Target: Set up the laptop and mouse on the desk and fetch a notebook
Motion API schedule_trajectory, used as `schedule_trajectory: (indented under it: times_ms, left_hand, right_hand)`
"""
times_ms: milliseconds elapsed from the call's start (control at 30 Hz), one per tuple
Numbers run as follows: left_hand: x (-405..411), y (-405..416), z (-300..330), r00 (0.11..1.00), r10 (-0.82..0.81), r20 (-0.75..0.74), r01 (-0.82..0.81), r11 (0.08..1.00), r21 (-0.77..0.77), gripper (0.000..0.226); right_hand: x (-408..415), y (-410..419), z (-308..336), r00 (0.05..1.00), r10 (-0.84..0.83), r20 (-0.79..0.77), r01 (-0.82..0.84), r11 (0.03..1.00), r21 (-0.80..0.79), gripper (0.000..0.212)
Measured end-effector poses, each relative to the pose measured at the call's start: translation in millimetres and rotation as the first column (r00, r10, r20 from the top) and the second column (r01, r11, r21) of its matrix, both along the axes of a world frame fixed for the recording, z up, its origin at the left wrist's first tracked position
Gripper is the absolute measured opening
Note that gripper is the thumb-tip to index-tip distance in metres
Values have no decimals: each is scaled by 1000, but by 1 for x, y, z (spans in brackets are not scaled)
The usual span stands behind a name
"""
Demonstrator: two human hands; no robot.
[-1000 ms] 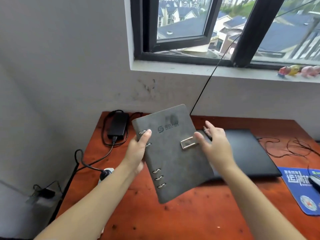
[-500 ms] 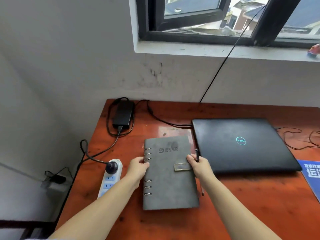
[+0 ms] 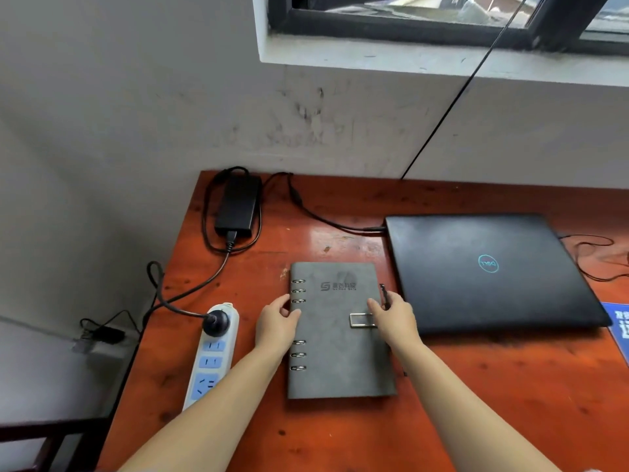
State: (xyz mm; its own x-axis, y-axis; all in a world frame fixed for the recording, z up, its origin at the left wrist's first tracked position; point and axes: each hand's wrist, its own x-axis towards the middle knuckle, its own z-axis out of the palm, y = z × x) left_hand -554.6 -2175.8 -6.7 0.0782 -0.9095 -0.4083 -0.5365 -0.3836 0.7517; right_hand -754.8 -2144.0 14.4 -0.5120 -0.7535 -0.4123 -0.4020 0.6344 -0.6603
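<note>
A grey ring-bound notebook [image 3: 337, 356] lies flat and closed on the orange-red desk [image 3: 476, 403], just left of a closed black laptop [image 3: 483, 270]. My left hand [image 3: 276, 327] rests on the notebook's ringed left edge, fingers curled over it. On the right edge, beside the metal clasp, my right hand [image 3: 394, 318] lies with its fingers on the cover. A black pen [image 3: 384, 296] is clipped at that edge. The mouse is out of view; only a corner of the blue mouse pad [image 3: 619, 325] shows at the far right.
A white power strip [image 3: 212, 356] with one black plug lies at the desk's left edge. The black laptop charger [image 3: 238, 206] sits at the back left corner, its cable running to the laptop. Thin black cables [image 3: 592, 253] lie right of the laptop. Wall and windowsill stand behind.
The notebook went from held tilted in the air with both hands to lying flat on the desk left of the laptop. Both hands stay on its edges. My view dropped lower.
</note>
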Motion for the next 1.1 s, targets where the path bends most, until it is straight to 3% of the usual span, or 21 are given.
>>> schedule_trajectory:
  times_ms: [133, 233, 333, 433, 533, 733, 867, 967, 1100]
  left_hand:
    - [1, 3, 2, 1000, -23, -8, 23, 1000, 5, 45]
    - [2, 4, 3, 999, -44, -2, 44, 999, -7, 46]
    - [6, 5, 3, 997, -81, 2, 81, 997, -5, 48]
    - [10, 10, -1, 991, -134, 25, 135, 990, -27, 52]
    - [12, 16, -5, 986, -165, 29, 167, 983, -72, 54]
    - [11, 15, -6, 984, -176, 16, 176, 981, -83, 56]
    - [12, 14, -6, 984, -176, 16, 177, 981, -82, 56]
    - [12, 15, -1, 980, -196, 18, 197, 978, -68, 56]
    - [21, 20, 7, 975, -186, -122, 182, 982, -43, 58]
  right_hand:
    - [5, 0, 19, 994, 43, -97, -41, 999, 14, 31]
    - [19, 0, 27, 962, 229, -147, -223, 973, 53, 29]
    - [54, 1, 24, 925, 335, -178, -343, 939, -17, 20]
    - [84, 3, 14, 936, 288, -202, -319, 937, -144, 17]
    - [96, 7, -1, 923, 229, -309, -279, 951, -130, 23]
    - [98, 9, -11, 913, 175, -368, -254, 951, -179, 24]
    - [93, 9, -11, 935, 178, -307, -243, 952, -188, 21]
    - [78, 13, 8, 986, 86, -140, -121, 958, -261, 27]
    - [20, 31, 65, 984, -81, -159, 9, 912, -411, 31]
